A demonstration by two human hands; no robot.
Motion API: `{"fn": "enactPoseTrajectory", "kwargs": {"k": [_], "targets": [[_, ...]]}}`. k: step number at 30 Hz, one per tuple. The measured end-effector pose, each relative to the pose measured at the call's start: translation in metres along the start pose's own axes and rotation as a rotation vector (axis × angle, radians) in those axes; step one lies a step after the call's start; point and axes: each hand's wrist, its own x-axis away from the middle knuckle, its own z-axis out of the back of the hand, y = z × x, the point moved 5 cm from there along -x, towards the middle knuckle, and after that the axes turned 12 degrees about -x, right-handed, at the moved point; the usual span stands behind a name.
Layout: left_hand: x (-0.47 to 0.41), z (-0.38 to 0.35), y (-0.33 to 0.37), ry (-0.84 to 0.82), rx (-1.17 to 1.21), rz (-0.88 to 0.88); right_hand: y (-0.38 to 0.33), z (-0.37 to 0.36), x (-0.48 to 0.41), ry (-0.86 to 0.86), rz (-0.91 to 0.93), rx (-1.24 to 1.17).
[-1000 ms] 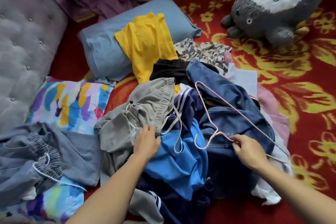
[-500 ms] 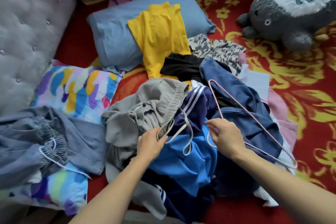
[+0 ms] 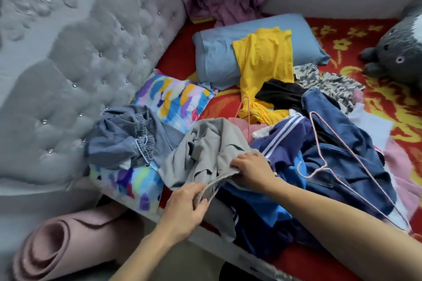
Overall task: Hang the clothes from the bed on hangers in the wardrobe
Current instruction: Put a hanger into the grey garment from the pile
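Observation:
A heap of clothes lies on the red bed cover (image 3: 406,102). Both hands hold the grey drawstring trousers (image 3: 205,150) at the heap's near left: my left hand (image 3: 186,210) grips the waistband at the bed's edge, and my right hand (image 3: 251,167) grips the same waistband further in. A pink wire hanger (image 3: 324,166) lies loose on the blue jeans (image 3: 342,162), to the right of my right hand. A second pink hanger (image 3: 245,109) pokes out beside the yellow top (image 3: 265,64). A navy and blue striped jacket (image 3: 283,139) lies under my right forearm.
A grey-blue garment (image 3: 127,137) lies on a colourful pillow (image 3: 175,98). A blue pillow (image 3: 217,52) sits further back, a grey plush toy (image 3: 399,52) at the far right. The tufted grey headboard (image 3: 68,64) fills the left. A rolled pink mat (image 3: 68,242) lies on the floor below.
My right hand let go of the pink hanger and moved left to grasp the grey trousers' waistband. My left hand pulled the trousers toward the bed's edge. The view swung left.

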Motion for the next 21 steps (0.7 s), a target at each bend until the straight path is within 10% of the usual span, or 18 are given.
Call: {"fn": "enactPoseTrajectory", "kwargs": {"k": [13,21], "targets": [[0.09,0.124,-0.045,0.087,-0.08,-0.075,-0.095,0.033,0.086,0.25,-0.121,0.042],[0.17,0.199,-0.081,0.194,0.036,-0.205,-0.165,0.041,0.178,0.421,-0.681,0.113]]}}
